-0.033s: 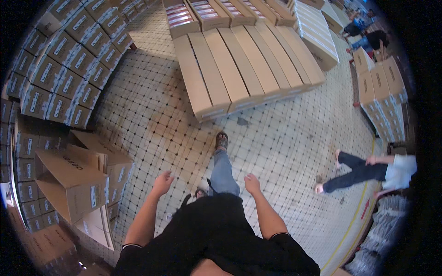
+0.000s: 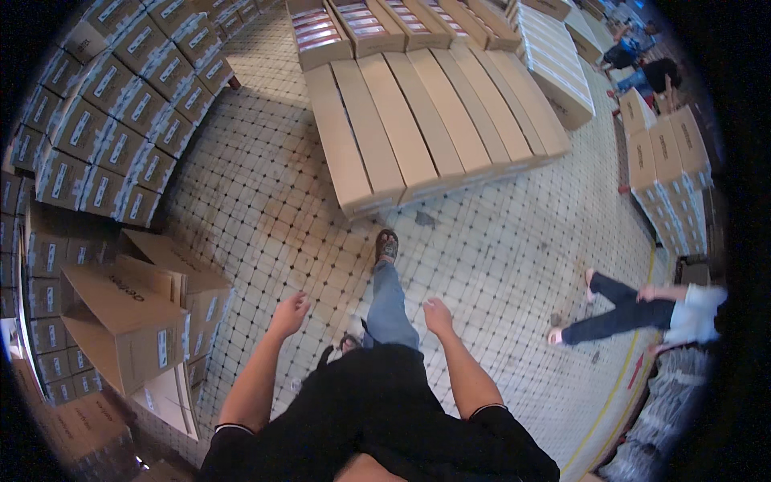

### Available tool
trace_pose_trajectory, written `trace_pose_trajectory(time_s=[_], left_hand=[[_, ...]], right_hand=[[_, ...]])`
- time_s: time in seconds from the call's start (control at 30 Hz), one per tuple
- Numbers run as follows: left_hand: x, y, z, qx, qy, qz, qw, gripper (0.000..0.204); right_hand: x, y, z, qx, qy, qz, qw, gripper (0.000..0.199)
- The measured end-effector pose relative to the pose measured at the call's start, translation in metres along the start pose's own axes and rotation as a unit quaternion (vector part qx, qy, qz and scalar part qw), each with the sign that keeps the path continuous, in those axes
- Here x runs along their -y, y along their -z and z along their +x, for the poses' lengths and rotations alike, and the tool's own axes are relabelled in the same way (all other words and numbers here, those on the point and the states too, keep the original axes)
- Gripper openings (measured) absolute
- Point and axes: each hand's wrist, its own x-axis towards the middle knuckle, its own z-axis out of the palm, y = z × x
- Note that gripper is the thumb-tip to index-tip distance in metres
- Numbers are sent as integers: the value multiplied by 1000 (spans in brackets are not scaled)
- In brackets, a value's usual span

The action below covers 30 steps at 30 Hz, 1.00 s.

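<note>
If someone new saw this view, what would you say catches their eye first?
Most likely the broad row of long brown cartons at upper centre, lying side by side. The eye might then go to the tall stack of labelled boxes at upper left. Nearer, the left hand and right hand hang empty on either side of a jeans-clad leg below centre.

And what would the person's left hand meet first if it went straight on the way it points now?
The left hand would probably meet the leftmost long carton in the row ahead, across the tiled floor, though depth is unclear and it might pass above.
</note>
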Motion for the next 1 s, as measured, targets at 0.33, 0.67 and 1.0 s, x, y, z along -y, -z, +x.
trace_pose_trajectory(time_s=[0.33,0.67,1.0], left_hand=[[-164,-26,347,14,64,100,993,51],[-202,-47,480,-82,128,126,980,91],[-191,-45,482,-52,128,88,987,103]], right_hand=[[246,-72,349,32,207,-124,970,74],[266,-8,404,79,179,-148,970,66],[312,-84,393,48,277,-33,959,47]])
